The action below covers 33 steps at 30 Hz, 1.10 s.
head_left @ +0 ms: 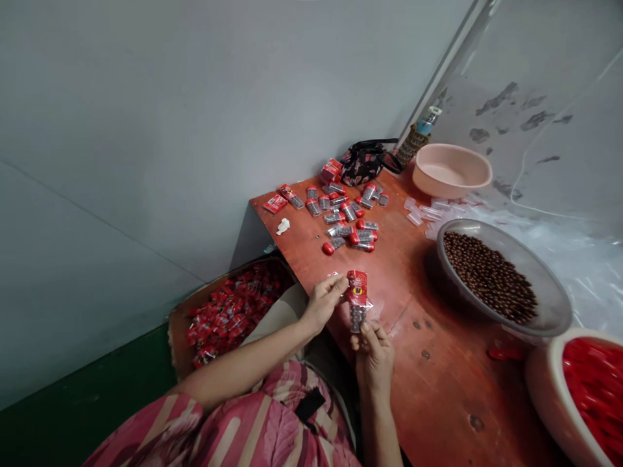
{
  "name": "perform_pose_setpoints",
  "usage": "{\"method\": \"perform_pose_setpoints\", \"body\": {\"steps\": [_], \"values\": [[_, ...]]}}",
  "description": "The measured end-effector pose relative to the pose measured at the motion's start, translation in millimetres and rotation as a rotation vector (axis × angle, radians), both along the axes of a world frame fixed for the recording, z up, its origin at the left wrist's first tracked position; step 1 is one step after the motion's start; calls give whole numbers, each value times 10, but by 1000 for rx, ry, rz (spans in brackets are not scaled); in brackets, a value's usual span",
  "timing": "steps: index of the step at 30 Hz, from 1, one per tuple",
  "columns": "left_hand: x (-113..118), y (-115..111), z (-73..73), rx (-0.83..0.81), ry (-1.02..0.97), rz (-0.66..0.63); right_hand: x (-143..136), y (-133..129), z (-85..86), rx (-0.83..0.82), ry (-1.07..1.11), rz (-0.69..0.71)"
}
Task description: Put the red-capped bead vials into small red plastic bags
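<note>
Near the table's front edge I hold a small clear container of brown balls (357, 318) with a red printed wrapper (359, 285) over its upper part. My left hand (324, 303) pinches the wrapper's left side, where clear film sticks out. Below, my right hand (376, 353) grips the container's lower end between thumb and fingers. Several red-capped containers of brown balls (348, 211) lie scattered farther up the table. A flat red packet (275, 203) and a crumpled white scrap (283, 226) are to their left.
On the red table (409, 389), a grey bowl of brown balls (491, 279) stands right, with a tub of red pieces (591, 389) nearer me. Clear empty containers (428, 213), a pink basin (452, 170) and a dark bag (363, 162) sit farther back. A box of red packets (228, 318) is lower left.
</note>
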State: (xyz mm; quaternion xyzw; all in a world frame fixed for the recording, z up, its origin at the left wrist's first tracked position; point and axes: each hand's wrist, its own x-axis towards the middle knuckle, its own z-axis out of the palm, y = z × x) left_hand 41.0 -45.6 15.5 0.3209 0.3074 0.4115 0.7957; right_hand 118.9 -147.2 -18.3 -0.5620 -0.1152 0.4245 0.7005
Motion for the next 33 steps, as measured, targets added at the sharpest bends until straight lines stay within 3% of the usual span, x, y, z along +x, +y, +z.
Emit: {"method": "perform_pose_setpoints", "body": {"steps": [5, 14, 19, 26, 33], "values": [[8, 134, -8, -90, 7, -129, -26, -18, -28, -33, -84, -9], [-11, -8, -119, -151, 18, -236, -7, -6, 36, -6, -99, -5], [10, -6, -126, -178, 6, -214, -61, -20, 104, -83, -347, -44], [44, -94, -121, -220, 3, -113, -27, 20, 32, -81, -301, -31], [68, -134, -164, -251, 5, -120, -29, -78, -49, -154, -799, 36]]}}
